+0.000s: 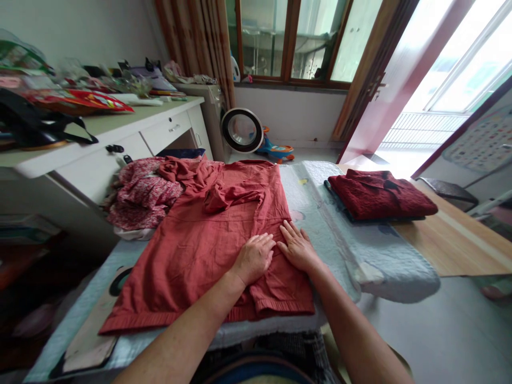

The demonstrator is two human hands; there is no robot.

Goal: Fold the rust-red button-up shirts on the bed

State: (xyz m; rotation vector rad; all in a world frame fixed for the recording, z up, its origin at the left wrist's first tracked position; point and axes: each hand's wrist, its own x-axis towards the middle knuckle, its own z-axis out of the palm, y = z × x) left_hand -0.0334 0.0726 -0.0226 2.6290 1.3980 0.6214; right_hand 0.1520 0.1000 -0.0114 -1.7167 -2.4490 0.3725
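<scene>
A red long-sleeved top (200, 240) with a gathered hem lies spread over a pale blue quilted cover, its hem towards me. Its right side is folded inward, and a crumpled sleeve rests across the upper part. My left hand (256, 257) lies on the folded strip, fingers stretched out and close together. Beside it, my right hand (296, 246) is flat on the top's right edge with its fingers spread. Neither hand grips the cloth. The two hands almost meet at the fingertips.
A folded dark red garment (380, 194) sits on a dark one at the right. Crumpled pink patterned cloth (148, 186) is heaped at the left. The blue cover (320, 224) extends over a wooden board (452, 234). Behind stand a cluttered desk (176, 114) and an open-doored washing machine (214, 112).
</scene>
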